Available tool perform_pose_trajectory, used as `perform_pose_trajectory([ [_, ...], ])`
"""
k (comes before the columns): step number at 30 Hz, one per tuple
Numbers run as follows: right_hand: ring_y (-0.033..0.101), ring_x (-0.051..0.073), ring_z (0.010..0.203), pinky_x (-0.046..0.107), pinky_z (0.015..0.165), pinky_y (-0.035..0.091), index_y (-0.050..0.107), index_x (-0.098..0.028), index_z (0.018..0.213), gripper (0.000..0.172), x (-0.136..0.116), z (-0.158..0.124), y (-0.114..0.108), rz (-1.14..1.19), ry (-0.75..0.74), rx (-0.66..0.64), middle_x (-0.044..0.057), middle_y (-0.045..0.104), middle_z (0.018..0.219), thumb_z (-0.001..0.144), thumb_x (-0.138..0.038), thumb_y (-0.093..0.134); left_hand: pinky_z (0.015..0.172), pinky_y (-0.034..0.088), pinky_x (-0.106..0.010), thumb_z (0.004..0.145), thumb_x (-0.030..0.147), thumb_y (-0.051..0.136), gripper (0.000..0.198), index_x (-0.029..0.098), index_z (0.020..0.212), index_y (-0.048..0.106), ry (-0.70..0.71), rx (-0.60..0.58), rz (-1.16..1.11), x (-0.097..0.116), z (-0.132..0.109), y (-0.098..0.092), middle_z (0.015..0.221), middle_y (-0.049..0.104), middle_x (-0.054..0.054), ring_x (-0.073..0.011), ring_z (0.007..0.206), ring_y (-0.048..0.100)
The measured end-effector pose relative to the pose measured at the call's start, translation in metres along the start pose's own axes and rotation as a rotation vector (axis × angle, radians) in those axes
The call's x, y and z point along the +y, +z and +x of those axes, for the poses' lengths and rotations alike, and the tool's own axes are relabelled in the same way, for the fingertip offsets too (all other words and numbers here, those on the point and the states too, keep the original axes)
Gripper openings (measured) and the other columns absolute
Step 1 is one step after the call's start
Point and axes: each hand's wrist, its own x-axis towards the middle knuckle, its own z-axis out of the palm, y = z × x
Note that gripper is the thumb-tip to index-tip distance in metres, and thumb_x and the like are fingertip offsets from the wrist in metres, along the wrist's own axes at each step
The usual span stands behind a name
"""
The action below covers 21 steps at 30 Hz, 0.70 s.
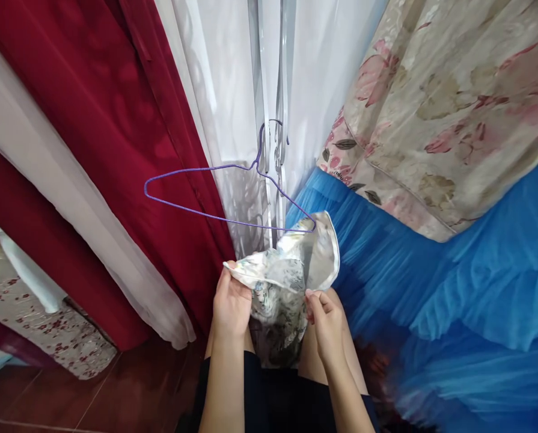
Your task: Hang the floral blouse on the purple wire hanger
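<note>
A pale cloth garment with a blue-grey and yellowish floral print and white-bound edges hangs between the fingers of both hands and above them, its lower part dropping between the knees. The left hand pinches a white-bound corner at the garment's left end, thumb and fingers closed on it, palm turned up. The right hand has thumb and forefinger pressed together on the garment's edge at the right, other fingers curled in.

Above the fingers is a thin purple clothes hanger; its right end meets the garment's raised part, while its left end sticks out bare, above and left of the left fingers. The hook rises among narrow grey-white straps; what it hangs on, I cannot tell.

Behind, straight above the fingers, hangs white cloth. Left of them hang deep red drapes; right of them, a ruffled blue tulle skirt below a beige fabric with pink flowers. Reddish-brown floor tiles lie below and left.
</note>
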Motion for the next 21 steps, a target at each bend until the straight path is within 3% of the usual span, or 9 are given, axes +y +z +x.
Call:
perform_pose_trajectory([
  [3,0.063,0.027,0.091,0.038,0.088,0.051,0.069,-0.024,0.083,0.042,-0.017,-0.01,0.005,-0.028,-0.067,-0.179,0.006,0.069,0.088,0.094,-0.062,0.057,0.094,0.057,-0.045,0.097,0.048,0.06,0.025,0.024,0.093,0.06,-0.016,-0.181,0.101,0.006,-0.03,0.041,0.104,0.071,-0.008,-0.031,0.118,0.068],
  [5,0.061,0.03,0.119,0.042,0.108,0.045,0.074,-0.025,0.106,0.056,-0.027,-0.015,0.007,0.072,-0.027,-0.314,0.009,0.072,0.119,0.096,-0.072,0.044,0.103,0.052,-0.045,0.098,0.042,0.061,0.019,0.024,0.094,0.063,0.044,-0.309,0.27,0.009,-0.039,0.058,0.105,0.069,-0.008,-0.0313,0.126,0.063],
  [7,0.054,0.03,0.134,0.044,0.118,0.037,0.073,-0.026,0.12,0.066,-0.032,-0.018,0.004,0.153,0.053,-0.408,0.01,0.068,0.133,0.096,-0.077,0.038,0.112,0.046,-0.045,0.098,0.036,0.063,0.013,0.024,0.098,0.067,0.112,-0.42,0.435,0.009,-0.041,0.064,0.113,0.065,-0.01,-0.0311,0.135,0.056],
  [9,0.051,0.031,0.139,0.046,0.121,0.034,0.072,-0.025,0.125,0.062,-0.035,-0.02,-0.004,0.113,0.098,-0.508,0.01,0.067,0.136,0.093,-0.074,0.051,0.116,0.043,-0.043,0.098,0.033,0.062,0.013,0.024,0.1,0.069,0.146,-0.481,0.586,0.008,-0.036,0.062,0.123,0.061,-0.011,-0.0304,0.138,0.053],
  [12,0.055,0.035,0.134,0.051,0.119,0.036,0.073,-0.024,0.123,0.048,-0.04,-0.02,-0.017,-0.039,0.124,-0.67,0.01,0.072,0.126,0.088,-0.057,0.072,0.117,0.041,-0.042,0.098,0.034,0.06,0.016,0.024,0.108,0.068,0.137,-0.508,0.742,0.002,-0.026,0.05,0.135,0.057,-0.012,-0.0281,0.136,0.053],
  [16,0.059,0.033,0.129,0.048,0.114,0.043,0.075,-0.024,0.119,0.035,-0.053,-0.015,-0.036,-0.069,0.154,-0.693,0.008,0.074,0.121,0.092,-0.046,0.069,0.109,0.047,-0.039,0.1,0.044,0.054,0.04,0.027,0.137,0.055,-0.151,-0.727,0.751,-0.011,-0.022,0.027,0.13,0.065,-0.011,-0.025,0.125,0.06],
  [19,0.064,0.031,0.118,0.045,0.109,0.047,0.078,-0.023,0.107,0.025,-0.067,-0.005,-0.056,-0.158,0.151,-0.603,0.006,0.075,0.117,0.092,-0.04,0.067,0.085,0.053,-0.033,0.099,0.053,0.051,0.04,0.02,0.113,0.07,-0.321,-0.901,0.848,-0.022,-0.026,0.011,0.102,0.073,-0.009,-0.0244,0.097,0.067],
  [21,0.067,0.031,0.106,0.043,0.101,0.052,0.079,-0.022,0.096,0.019,-0.077,0.004,-0.071,-0.232,0.118,-0.531,0.006,0.077,0.105,0.087,-0.037,0.069,0.071,0.049,-0.028,0.095,0.053,0.058,0.038,0.018,0.094,0.073,-0.368,-1.008,0.946,-0.024,-0.028,0.002,0.088,0.071,-0.005,-0.0203,0.081,0.064],
])
